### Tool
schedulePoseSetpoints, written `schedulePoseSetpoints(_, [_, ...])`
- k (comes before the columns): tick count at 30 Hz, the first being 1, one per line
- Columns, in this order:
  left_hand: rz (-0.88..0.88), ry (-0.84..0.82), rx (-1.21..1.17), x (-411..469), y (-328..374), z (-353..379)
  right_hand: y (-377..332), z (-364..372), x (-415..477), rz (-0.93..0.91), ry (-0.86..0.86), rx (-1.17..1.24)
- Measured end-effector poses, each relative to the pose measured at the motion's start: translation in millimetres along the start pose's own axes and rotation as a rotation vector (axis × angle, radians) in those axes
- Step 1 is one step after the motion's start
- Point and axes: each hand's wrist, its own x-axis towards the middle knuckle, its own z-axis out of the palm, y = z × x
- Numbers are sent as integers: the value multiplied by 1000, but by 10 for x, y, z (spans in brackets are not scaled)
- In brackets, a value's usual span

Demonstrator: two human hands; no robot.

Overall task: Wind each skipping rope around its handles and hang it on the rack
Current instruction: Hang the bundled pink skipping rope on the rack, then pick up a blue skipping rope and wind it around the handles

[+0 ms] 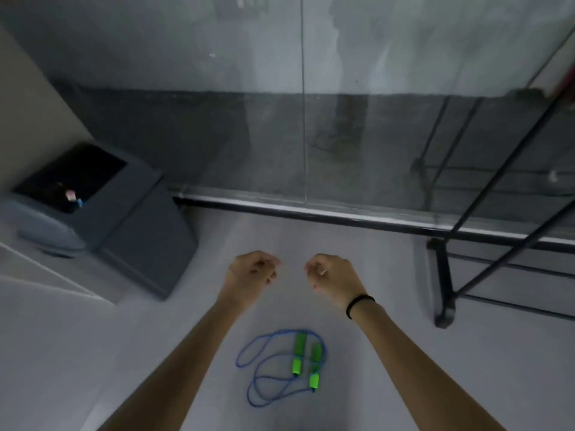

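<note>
One rope (300, 343) on grey floor (311, 237) nr glass wall (404, 135)

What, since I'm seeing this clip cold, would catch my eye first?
The skipping rope, a blue cord with bright green handles, lies loose on the pale floor at bottom centre. Just above it in the frame, the left hand and right hand hover with fingers curled, holding nothing. A black rack stands at the right, and a dark bin at the left.
</note>
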Motion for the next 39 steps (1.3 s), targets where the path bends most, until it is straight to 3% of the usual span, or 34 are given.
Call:
schedulePoseSetpoints(11, [40,21,-36,549,-3474,1633,3256,2217,1061,26,-41,-146])
schedulePoseSetpoints(17, [9,13,-17,580,-4729,2166,4440,2882,1312,32,-82,-287])
schedulePoseSetpoints(22, [-3,2,51,545,-5110,2313,4965,3269,1514,71,-124,-405])
schedulePoseSetpoints(29, [-25,-28,7,457,-5154,2218,5514,3850,1584,409,-115,-391])
schedulePoseSetpoints(33, [-45,-68,26,463,-5159,2098,5661,4001,1593,642,-103,-269])
schedulePoseSetpoints(39, [-101,-72,76,489,-5273,1996,5588,3830,1814,793,-306,-2])
